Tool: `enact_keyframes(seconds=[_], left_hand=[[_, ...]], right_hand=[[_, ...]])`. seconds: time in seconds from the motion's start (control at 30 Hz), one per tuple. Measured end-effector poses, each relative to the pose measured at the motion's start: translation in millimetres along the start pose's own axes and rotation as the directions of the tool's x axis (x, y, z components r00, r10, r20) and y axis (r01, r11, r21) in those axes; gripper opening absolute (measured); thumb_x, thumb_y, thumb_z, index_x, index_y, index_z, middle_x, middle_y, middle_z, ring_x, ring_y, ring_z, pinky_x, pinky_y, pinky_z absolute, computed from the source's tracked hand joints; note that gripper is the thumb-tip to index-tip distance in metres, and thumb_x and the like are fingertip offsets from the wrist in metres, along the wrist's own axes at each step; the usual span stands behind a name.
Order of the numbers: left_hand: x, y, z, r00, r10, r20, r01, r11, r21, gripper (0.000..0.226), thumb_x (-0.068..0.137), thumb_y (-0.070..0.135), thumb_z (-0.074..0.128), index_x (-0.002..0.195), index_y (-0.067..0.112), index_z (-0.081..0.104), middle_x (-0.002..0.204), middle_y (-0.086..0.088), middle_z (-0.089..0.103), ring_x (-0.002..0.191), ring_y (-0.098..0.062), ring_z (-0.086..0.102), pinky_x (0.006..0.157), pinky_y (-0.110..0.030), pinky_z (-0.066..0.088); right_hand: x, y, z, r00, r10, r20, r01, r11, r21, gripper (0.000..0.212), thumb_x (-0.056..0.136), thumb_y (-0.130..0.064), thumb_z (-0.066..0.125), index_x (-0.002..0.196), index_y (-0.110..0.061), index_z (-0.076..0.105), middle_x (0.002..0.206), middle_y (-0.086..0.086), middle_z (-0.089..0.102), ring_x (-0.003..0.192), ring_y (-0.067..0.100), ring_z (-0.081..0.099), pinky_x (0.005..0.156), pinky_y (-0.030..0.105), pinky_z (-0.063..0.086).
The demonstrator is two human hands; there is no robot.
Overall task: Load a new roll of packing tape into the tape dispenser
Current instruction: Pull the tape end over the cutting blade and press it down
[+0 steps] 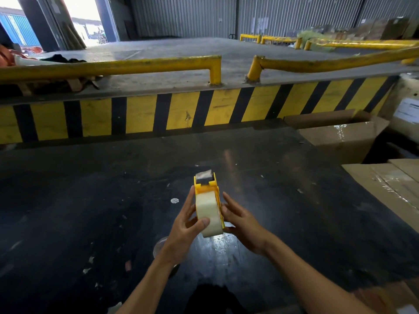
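Observation:
A yellow tape dispenser (209,188) is held above the dark table (90,200), its cutter end pointing away from me. A cream-white roll of packing tape (207,209) sits in its frame. My left hand (183,227) grips the roll's left side, thumb pressed on the roll's near face. My right hand (240,223) lies against the dispenser's right side with fingers stretched out along it; how firmly it grips is unclear. A short strip of tape sticks up at the cutter end.
Cardboard boxes (340,132) stand at the table's right edge and another carton (390,186) lies nearer right. A yellow-black striped dock wall (181,109) with yellow rails (113,66) runs behind the table. A clear round object (159,245) lies under my left wrist.

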State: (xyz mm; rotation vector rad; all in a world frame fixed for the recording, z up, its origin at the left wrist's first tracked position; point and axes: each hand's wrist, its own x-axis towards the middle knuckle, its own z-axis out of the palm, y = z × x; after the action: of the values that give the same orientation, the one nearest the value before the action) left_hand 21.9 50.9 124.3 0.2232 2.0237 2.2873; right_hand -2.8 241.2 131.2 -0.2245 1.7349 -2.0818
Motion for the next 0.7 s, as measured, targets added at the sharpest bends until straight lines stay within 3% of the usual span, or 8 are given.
enact_keyframes(seconds=[0.07,0.13,0.23,0.33,0.43,0.6,0.67,0.7], left_hand=[[-1,1,-3,0.999,-0.035,0.012,0.035,0.998,-0.061,0.095,0.078,0.025,0.079,0.155,0.045,0.03,0.146,-0.006,0.059,0.134,-0.034,0.058,0.107,-0.067,0.046],[-1,3,-5,0.997,-0.061,0.05,0.067,0.988,-0.138,0.096,0.078,0.026,0.083,0.155,0.043,0.03,0.147,-0.008,0.06,0.133,-0.038,0.058,0.107,-0.069,0.044],[-1,9,-4,0.991,-0.094,0.099,0.114,0.969,-0.218,0.106,0.071,0.035,0.092,0.156,0.038,0.029,0.147,-0.008,0.06,0.128,-0.035,0.063,0.1,-0.058,0.055],[0,13,-8,0.989,-0.098,0.11,0.119,0.971,-0.206,0.101,0.071,0.038,0.091,0.154,0.037,0.033,0.145,-0.008,0.062,0.125,-0.03,0.065,0.094,-0.043,0.06],[-1,12,-17,0.988,-0.13,0.081,0.142,0.976,-0.166,0.099,0.074,0.037,0.089,0.154,0.043,0.031,0.15,-0.007,0.057,0.132,-0.032,0.06,0.101,-0.047,0.057],[-4,26,-30,0.992,-0.112,0.061,0.101,0.982,0.159,0.077,0.099,0.016,0.065,0.153,0.05,0.021,0.142,0.017,0.059,0.13,-0.013,0.062,0.104,-0.036,0.054],[-3,36,-28,0.993,-0.094,0.064,0.063,0.92,0.387,0.077,0.1,0.007,0.061,0.153,0.047,0.022,0.139,0.022,0.051,0.128,-0.009,0.06,0.107,-0.031,0.05],[-1,38,-24,0.997,-0.073,0.032,0.046,0.856,0.514,0.077,0.1,0.003,0.06,0.153,0.046,0.024,0.135,0.017,0.051,0.127,-0.01,0.058,0.109,-0.03,0.047]], right_hand=[[0,1,3,1.0,-0.015,-0.001,0.015,0.999,0.034,0.052,0.094,-0.028,0.062,0.143,-0.031,0.046,0.141,-0.002,0.058,0.122,0.019,0.062,0.095,0.042,0.055],[-2,2,8,0.999,-0.021,-0.037,0.025,0.994,0.105,0.043,0.094,-0.014,0.062,0.134,-0.03,0.055,0.138,0.005,0.059,0.12,0.024,0.063,0.09,0.041,0.058],[-3,8,13,0.999,0.011,-0.041,-0.002,0.977,0.215,0.054,0.091,-0.01,0.066,0.137,-0.033,0.05,0.134,0.014,0.061,0.12,0.034,0.062,0.096,0.052,0.054],[-3,11,18,1.0,0.002,-0.026,0.005,0.958,0.287,0.058,0.091,-0.01,0.067,0.137,-0.04,0.05,0.129,0.006,0.068,0.116,0.037,0.065,0.096,0.055,0.053],[-2,10,20,0.997,-0.003,-0.077,0.026,0.956,0.293,0.059,0.09,-0.005,0.065,0.134,-0.041,0.052,0.114,0.0,0.075,0.112,0.039,0.067,0.091,0.053,0.057],[2,11,15,0.986,0.053,-0.158,0.002,0.944,0.33,0.062,0.088,-0.001,0.065,0.129,-0.046,0.058,0.131,0.008,0.061,0.113,0.043,0.062,0.076,0.054,0.059],[5,13,14,0.969,0.042,-0.244,0.023,0.966,0.258,0.062,0.087,0.0,0.062,0.125,-0.05,0.059,0.129,0.012,0.063,0.105,0.036,0.066,0.07,0.046,0.06],[6,13,14,0.959,0.026,-0.282,0.039,0.974,0.222,0.063,0.088,0.0,0.06,0.124,-0.051,0.059,0.126,0.013,0.065,0.1,0.033,0.066,0.067,0.042,0.06]])
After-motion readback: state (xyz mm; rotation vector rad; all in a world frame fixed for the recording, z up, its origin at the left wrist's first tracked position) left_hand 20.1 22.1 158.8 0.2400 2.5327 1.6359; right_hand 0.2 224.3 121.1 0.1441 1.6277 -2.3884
